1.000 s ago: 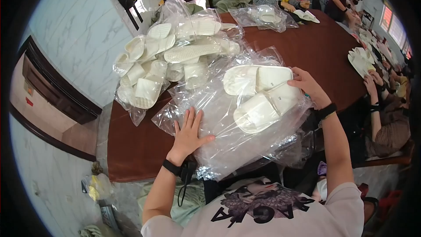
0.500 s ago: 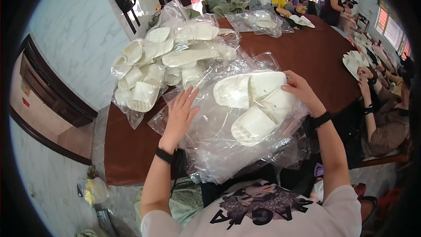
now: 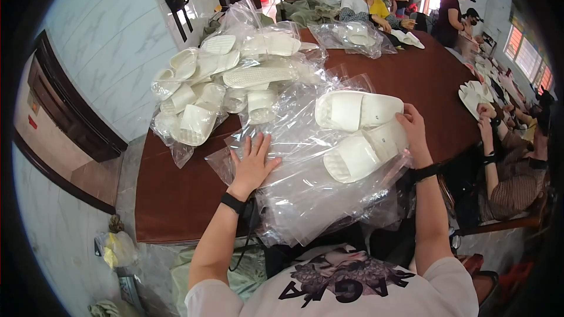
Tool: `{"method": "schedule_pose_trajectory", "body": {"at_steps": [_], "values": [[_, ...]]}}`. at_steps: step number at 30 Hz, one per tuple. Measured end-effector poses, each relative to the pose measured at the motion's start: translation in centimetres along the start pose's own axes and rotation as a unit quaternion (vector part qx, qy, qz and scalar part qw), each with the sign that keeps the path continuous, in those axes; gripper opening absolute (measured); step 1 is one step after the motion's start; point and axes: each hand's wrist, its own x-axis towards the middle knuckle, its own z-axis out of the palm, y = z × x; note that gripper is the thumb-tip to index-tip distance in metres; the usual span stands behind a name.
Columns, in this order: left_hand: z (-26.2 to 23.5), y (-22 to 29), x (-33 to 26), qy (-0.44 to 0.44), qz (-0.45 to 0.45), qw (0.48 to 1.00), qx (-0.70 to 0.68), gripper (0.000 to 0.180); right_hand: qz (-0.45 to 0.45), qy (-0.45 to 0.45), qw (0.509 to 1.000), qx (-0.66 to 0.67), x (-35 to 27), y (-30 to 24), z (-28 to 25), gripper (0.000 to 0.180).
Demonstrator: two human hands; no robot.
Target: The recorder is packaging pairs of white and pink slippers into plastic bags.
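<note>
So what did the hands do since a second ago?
The left hand slid up the clear plastic bags, then settled back, flat. The right hand stayed on the two white slippers. The bagged slipper pile and brown table look unchanged.

You sit at a long dark reddish-brown wooden table [image 3: 176,199] beside a pale marbled tile wall [image 3: 106,41]; daylight enters through red-framed windows [image 3: 529,61] at the far right.

Person at the table: white short-sleeved T-shirt with a dark printed graphic and lettering across the chest. Black band on the wrist of the left hand [image 3: 252,164]; black band on the wrist of the right hand [image 3: 413,132]. Forearms bare.
</note>
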Motion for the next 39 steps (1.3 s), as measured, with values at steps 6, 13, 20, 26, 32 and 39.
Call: {"method": "schedule_pose_trajectory", "body": {"at_steps": [6, 13, 20, 26, 32, 39], "values": [[-5.4, 2.9, -3.2, 0.098, 0.12, 0.974, -0.163, 0.079, 0.017, 0.13, 0.979, -0.156, -0.6, 0.7, -0.1, 0.028], [-3.2, 5.4, -9.8, -0.073, 0.264, 0.96, 0.056, 0.064, -0.028, 0.086, 0.97, -0.227, 1.2, -0.5, 0.2, 0.029], [-1.9, 4.5, -10.0, -0.075, 0.267, 0.96, 0.047, 0.056, -0.041, -0.031, 0.987, -0.152, 6.2, 0.7, -5.0, 0.028], [-2.4, 4.4, -10.7, -0.093, 0.239, 0.965, 0.056, 0.058, -0.014, 0.022, 0.986, -0.165, 12.3, -0.6, -13.5, 0.025], [-3.4, 5.2, -9.9, -0.083, 0.228, 0.97, 0.007, 0.066, 0.039, 0.29, 0.858, -0.421, 14.3, 2.9, -21.6, 0.036], [-6.8, 4.5, -8.9, -0.003, 0.176, 0.982, -0.061, 0.072, -0.185, 0.003, 0.977, -0.106, -3.0, -9.0, 3.4, 0.045]]}}
